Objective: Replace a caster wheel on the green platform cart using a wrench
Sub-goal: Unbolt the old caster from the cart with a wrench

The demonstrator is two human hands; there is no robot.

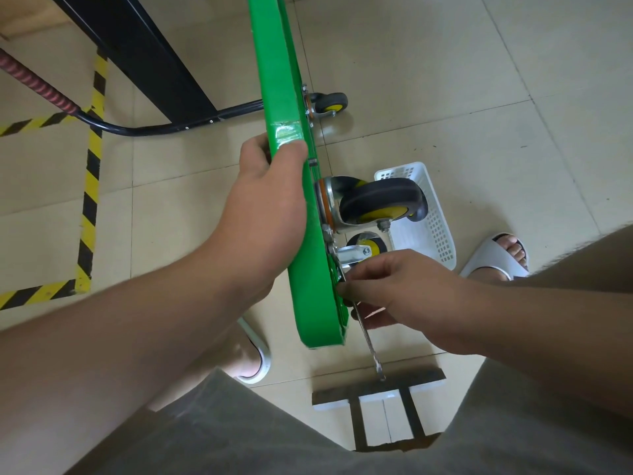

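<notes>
Green cart (294,186) stands on edge, casters facing right, open tile beyond them; white basket (435,214) close behind. Left hand (267,214) clamps the deck edge. Right hand (394,289) pinches the wrench (370,341) at the near caster (359,252) plate; the bolt is probably under the fingers.

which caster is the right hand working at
The nearest caster, lowest on the tipped cart, its yellow hub just above the right hand holding the wrench. The big one and the far one sit higher.
</notes>
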